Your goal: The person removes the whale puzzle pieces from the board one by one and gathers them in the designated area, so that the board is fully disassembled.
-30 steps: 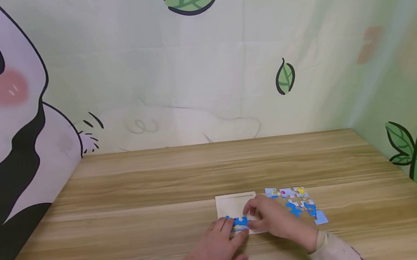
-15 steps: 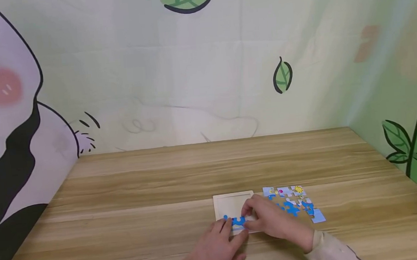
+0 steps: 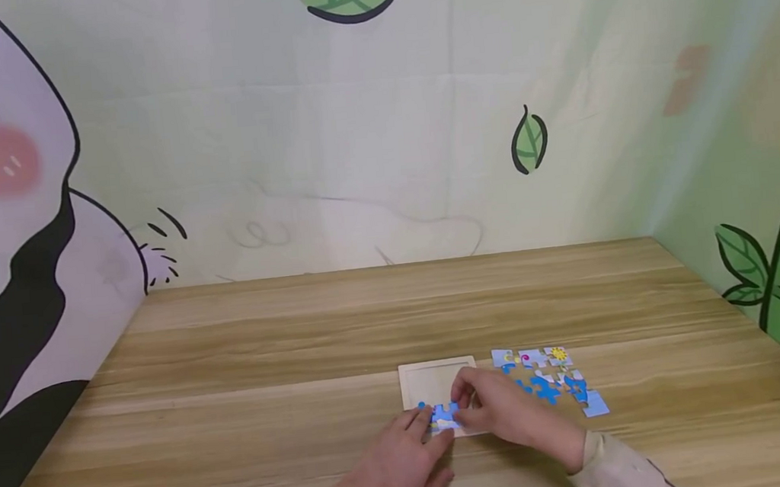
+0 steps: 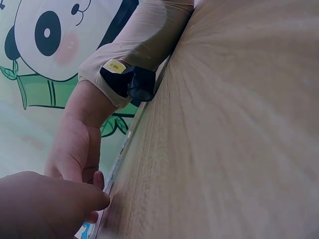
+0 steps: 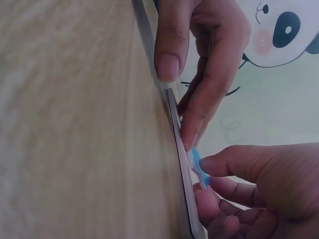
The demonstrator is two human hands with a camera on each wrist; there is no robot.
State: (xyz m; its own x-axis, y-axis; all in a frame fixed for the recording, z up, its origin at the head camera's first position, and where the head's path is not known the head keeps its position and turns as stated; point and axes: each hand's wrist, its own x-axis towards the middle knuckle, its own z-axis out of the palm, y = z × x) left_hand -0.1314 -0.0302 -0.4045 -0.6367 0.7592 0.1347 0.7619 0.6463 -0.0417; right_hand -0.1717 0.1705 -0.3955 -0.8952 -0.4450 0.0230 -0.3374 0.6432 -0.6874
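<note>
A shallow wooden puzzle tray [image 3: 435, 382] lies on the table, with blue jigsaw pieces along its near side. My right hand [image 3: 509, 410] is over the tray's right part; in the right wrist view its thumb and forefinger pinch a blue puzzle piece [image 5: 199, 170] just above the tray. My left hand [image 3: 387, 465] rests at the near-left corner with fingers extended onto the pieces. Its thumb lies along the near rim. The fingers partly hide the piece at the left corner.
Loose jigsaw pieces [image 3: 547, 390] lie spread right of the tray, one with a yellow sun [image 3: 559, 354]. A wood-grain table [image 3: 267, 337] carries everything. Behind it stands a pale wall [image 3: 382, 137] painted with leaves and a panda.
My left hand has shifted slightly left and toward me. The blue piece between the hands now looks paler and tilted. My right hand keeps its pinch, and the loose pieces lie as before.
</note>
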